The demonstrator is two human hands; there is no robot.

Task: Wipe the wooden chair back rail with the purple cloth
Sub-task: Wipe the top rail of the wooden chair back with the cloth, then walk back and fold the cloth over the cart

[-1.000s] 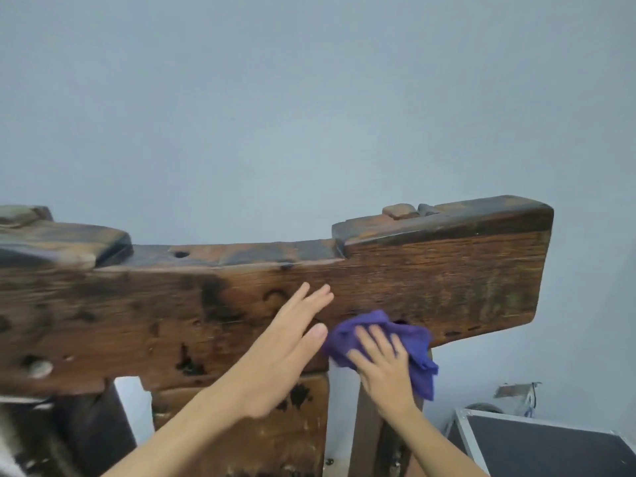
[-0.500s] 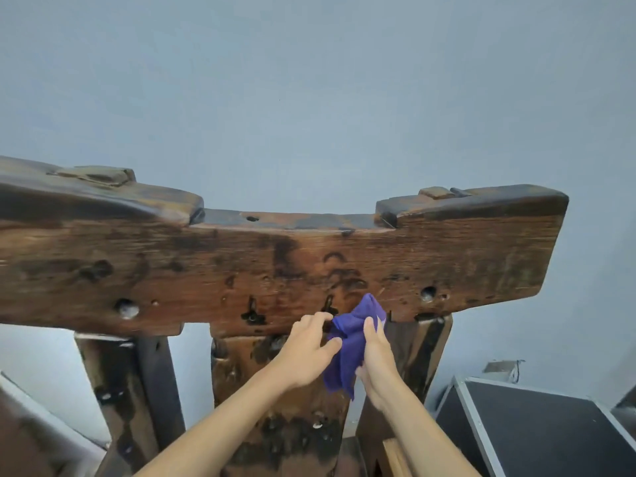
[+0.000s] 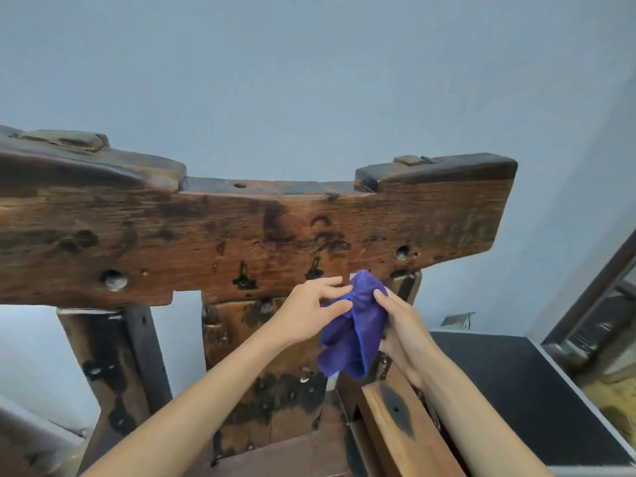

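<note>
The wooden chair back rail (image 3: 213, 232) is a wide, dark, weathered beam spanning the view from the left edge to the upper right. Below its lower edge, right of centre, the purple cloth (image 3: 354, 328) hangs bunched between both hands, off the wood. My right hand (image 3: 401, 330) grips the cloth's right side. My left hand (image 3: 309, 309) pinches its upper left part with thumb and fingers. The cloth's top corner reaches up to the rail's lower edge.
A wide central back slat (image 3: 261, 373) and a left post (image 3: 110, 366) stand under the rail. A wooden armrest (image 3: 402, 428) runs forward at lower right. A black case with metal edging (image 3: 516, 390) sits on the right, a dark-framed panel (image 3: 599, 304) beyond it. Grey wall behind.
The right hand stopped pressing the cloth on the rail and drew it down. The left hand left the rail and took hold of the cloth. The view pulled back and down.
</note>
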